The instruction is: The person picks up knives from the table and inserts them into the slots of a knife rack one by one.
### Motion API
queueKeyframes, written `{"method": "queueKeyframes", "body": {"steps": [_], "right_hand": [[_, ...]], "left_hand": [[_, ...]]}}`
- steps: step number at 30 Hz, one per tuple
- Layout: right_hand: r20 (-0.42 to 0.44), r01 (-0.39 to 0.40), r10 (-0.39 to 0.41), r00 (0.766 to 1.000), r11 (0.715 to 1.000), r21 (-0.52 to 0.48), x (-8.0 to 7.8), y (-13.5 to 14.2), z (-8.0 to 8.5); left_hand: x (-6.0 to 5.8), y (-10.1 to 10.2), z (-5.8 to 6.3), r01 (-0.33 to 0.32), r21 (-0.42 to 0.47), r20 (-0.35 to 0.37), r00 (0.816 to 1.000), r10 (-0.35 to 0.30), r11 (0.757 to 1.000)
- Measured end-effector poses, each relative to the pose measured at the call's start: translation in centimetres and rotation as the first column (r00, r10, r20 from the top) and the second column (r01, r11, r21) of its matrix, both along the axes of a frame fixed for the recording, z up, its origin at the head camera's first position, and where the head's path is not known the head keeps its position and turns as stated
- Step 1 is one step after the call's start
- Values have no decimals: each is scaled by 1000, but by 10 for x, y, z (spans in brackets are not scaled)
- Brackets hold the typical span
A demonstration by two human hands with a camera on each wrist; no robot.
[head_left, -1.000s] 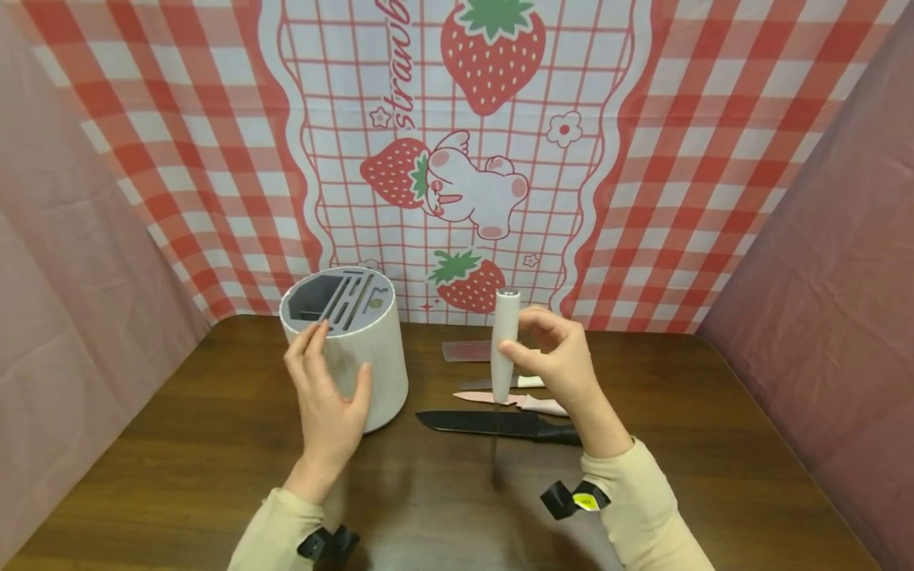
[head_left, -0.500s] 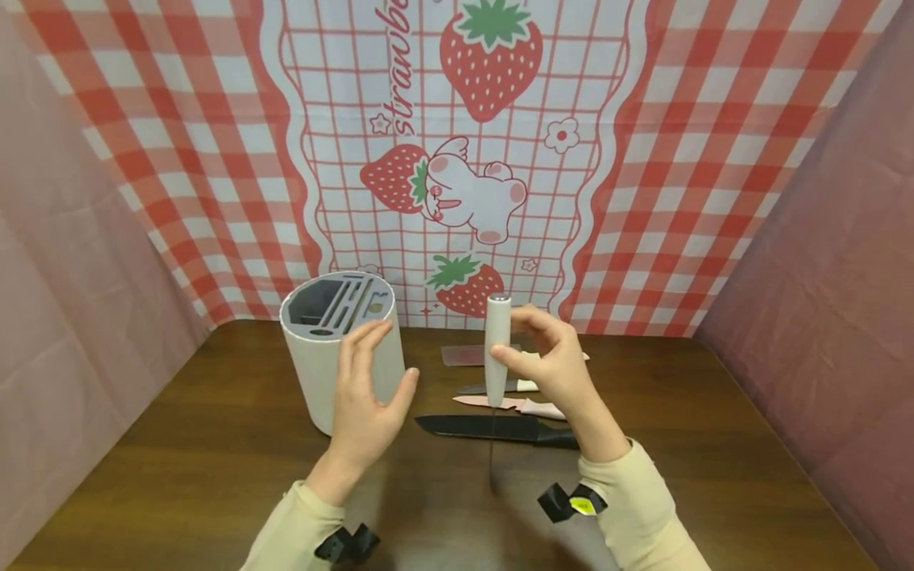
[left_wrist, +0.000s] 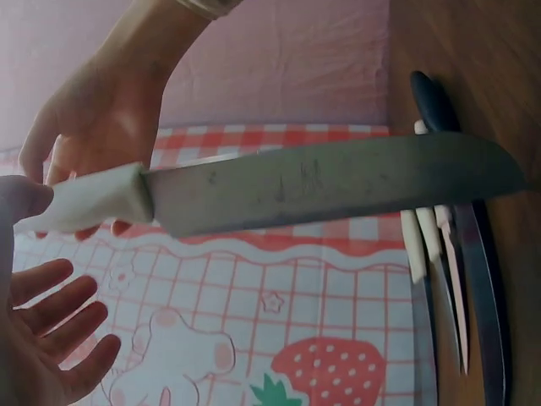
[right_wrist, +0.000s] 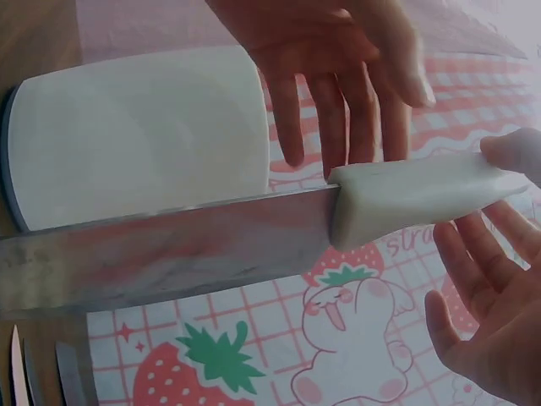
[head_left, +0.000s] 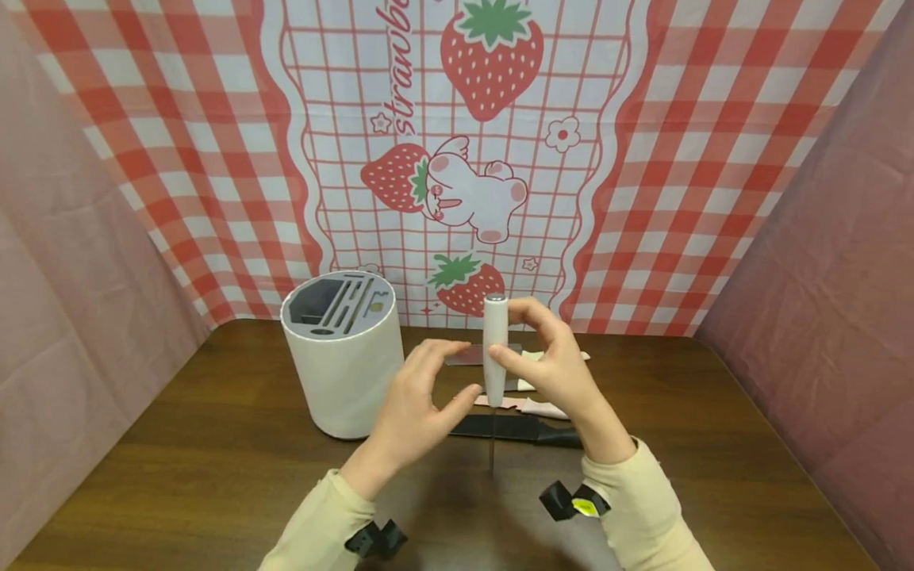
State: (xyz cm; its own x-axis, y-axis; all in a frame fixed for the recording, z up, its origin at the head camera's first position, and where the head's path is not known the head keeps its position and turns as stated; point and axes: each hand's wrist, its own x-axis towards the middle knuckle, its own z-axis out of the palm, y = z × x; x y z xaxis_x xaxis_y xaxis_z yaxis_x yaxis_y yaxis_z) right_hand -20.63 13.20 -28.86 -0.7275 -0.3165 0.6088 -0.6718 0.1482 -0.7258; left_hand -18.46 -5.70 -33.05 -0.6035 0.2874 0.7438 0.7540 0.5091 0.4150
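Note:
In the head view, a knife hangs blade down, its white handle pinched between the thumb and fingers of my right hand. Its broad steel blade shows flat in the left wrist view and points at the wooden tabletop. My left hand reaches in from the left, fingers spread, thumb tip close to the handle. Whether that thumb touches it I cannot tell. Left of the hands stands a white, round knife block with a grey slotted top.
Behind the held knife, several knives lie on the wooden table: a black knife, a pink knife, a small white-handled knife and a wide-bladed one at the back. A strawberry-print cloth hangs behind.
My left hand has moved right, from beside the knife block to close by the knife handle. The right hand holds the knife upright, shifted only slightly left.

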Motion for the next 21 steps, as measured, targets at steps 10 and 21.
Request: {"method": "queueKeyframes", "body": {"steps": [10,21], "right_hand": [[-24,47,-47,999,999,-6,5,-4,5],[-50,85,-85,995,996,-3,8,-5,12]], "left_hand": [[1,19,4,117,75,131,983,-126,990],[1,25,16,141,282,278,935,-221,949]]}}
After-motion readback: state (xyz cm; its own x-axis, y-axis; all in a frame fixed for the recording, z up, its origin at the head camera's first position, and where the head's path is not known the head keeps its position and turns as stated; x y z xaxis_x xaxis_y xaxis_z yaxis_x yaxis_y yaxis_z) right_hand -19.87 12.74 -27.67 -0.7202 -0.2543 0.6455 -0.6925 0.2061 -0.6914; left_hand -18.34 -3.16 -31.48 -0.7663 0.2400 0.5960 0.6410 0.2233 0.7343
